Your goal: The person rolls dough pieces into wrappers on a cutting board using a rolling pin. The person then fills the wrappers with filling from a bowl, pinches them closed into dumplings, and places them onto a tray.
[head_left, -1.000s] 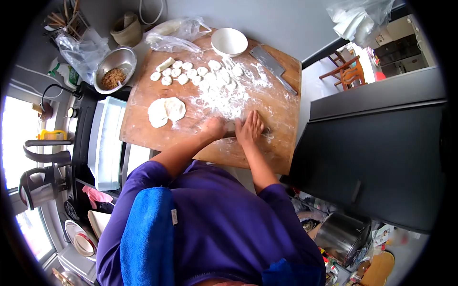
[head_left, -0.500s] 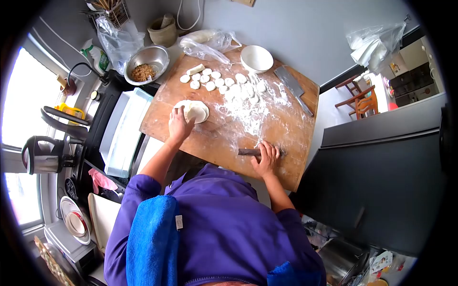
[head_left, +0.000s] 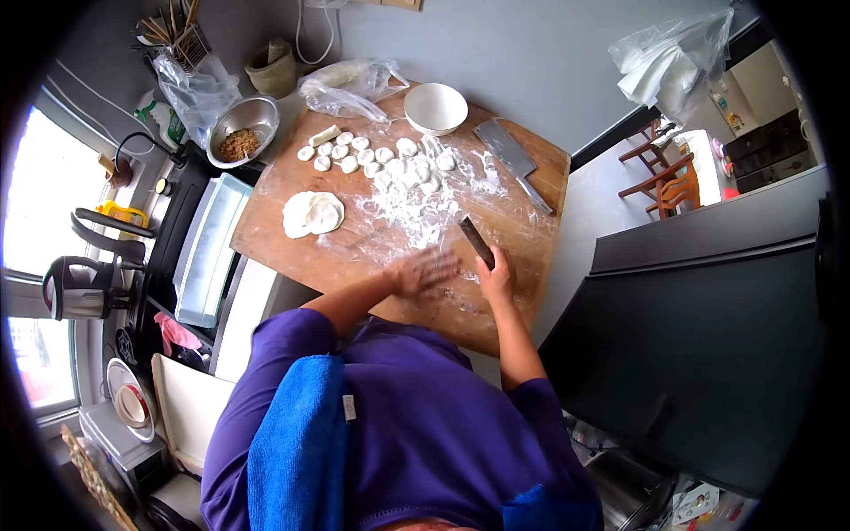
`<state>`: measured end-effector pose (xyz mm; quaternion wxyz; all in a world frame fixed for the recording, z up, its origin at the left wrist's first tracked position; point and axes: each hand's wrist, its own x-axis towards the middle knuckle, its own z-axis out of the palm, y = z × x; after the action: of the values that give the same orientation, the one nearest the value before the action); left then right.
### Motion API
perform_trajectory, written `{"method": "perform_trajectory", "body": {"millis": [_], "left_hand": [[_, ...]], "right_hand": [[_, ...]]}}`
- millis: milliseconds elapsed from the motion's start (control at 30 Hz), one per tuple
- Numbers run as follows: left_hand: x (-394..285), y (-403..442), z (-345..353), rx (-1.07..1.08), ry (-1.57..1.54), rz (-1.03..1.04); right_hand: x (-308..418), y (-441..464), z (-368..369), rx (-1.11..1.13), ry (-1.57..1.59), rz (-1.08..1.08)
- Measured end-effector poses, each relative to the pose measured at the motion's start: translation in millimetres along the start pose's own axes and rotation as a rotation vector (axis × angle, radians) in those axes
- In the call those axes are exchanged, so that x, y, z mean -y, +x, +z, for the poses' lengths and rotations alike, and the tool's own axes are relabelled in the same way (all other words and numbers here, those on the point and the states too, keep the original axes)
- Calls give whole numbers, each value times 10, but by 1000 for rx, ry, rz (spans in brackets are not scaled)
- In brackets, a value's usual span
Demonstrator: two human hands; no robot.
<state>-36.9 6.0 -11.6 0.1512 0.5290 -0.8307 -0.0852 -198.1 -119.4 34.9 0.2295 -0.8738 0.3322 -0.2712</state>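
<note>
My right hand [head_left: 498,273] is wrapped round the lower end of a dark rolling pin [head_left: 476,241], which points up and left over the wooden board [head_left: 354,263]. Motion blurs my left hand [head_left: 425,273], palm down with fingers stretched over the board's near part; nothing shows in it. Flattened dough wrappers [head_left: 312,214] lie overlapping at the board's left. Several small dough pieces [head_left: 349,165] and a short dough roll [head_left: 325,135] sit farther back, beside a patch of white flour [head_left: 412,212].
A white bowl [head_left: 436,108] and a cleaver [head_left: 505,150] stand at the board's back. A bag of dough [head_left: 350,87] lies behind. To the left are a metal bowl of filling [head_left: 243,133] and a glass-like tray [head_left: 212,252]. A black surface [head_left: 682,354] is at the right.
My left hand has moved from the wrappers at the left to the board's near middle. My right hand has lifted the rolling pin from lying sideways to a slanted position.
</note>
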Motion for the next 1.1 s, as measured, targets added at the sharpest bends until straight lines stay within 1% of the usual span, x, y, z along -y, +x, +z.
{"method": "perform_trajectory", "body": {"millis": [67,133,200,233,267,300,333,400,433,500,567,600,633,667,700,733,767,800,833,867,933,967,1000,1067,1100], "left_hand": [[176,149,-245,17,19,-238],[471,195,-274,104,134,-440],[475,122,-380,-4,369,-591],[372,130,-473,-38,273,-600],[214,142,-486,41,308,-597],[57,95,-366,40,264,-543],[-102,21,-250,38,222,-487],[-389,-150,-258,32,59,-366],[-404,-187,-298,32,62,-365],[-406,-264,-350,50,100,-689],[-183,-231,-306,-66,155,-872],[-93,-198,-333,-108,176,-944],[-38,-151,-304,-118,221,-902],[-8,-72,-246,-126,259,-858],[-62,-35,-183,-67,501,-587],[-206,107,-170,-70,264,-550],[-321,227,-188,-34,-7,-447],[-446,344,-255,-12,-187,-304],[-497,424,-125,-36,-94,-81],[-463,493,-30,-37,-97,-71],[-428,627,-37,187,-86,-108],[-319,641,11,-3,12,-223],[-202,615,-50,-4,8,-220],[33,518,-221,-284,20,-676],[41,530,-388,-387,-231,-725]], "right_hand": [[-70,-92,-74,0,16,33],[-206,-148,-160,0,24,53],[-336,-230,-202,-12,62,14],[-369,-249,-236,-8,72,9],[-377,-281,-278,47,54,-21],[-392,-312,-303,99,36,-51],[-408,-346,-304,99,47,-54],[-423,-389,-290,157,24,-145],[-425,-394,-287,172,24,-166],[-467,-376,-140,185,89,-136],[-369,-273,-34,175,119,-114],[-290,-145,16,196,51,-101],[-216,-42,77,216,-16,-79],[-169,42,140,211,-17,-78],[-131,122,201,185,60,-14],[-119,200,229,159,135,52],[-123,274,220,156,129,59],[-117,349,207,118,153,89],[-115,406,202,78,175,118],[-129,449,221,72,169,123],[-136,527,251,95,261,219],[-133,544,253,118,300,227],[-81,554,220,117,297,231],[29,541,160,64,344,232],[68,519,183,8,361,227]]}}
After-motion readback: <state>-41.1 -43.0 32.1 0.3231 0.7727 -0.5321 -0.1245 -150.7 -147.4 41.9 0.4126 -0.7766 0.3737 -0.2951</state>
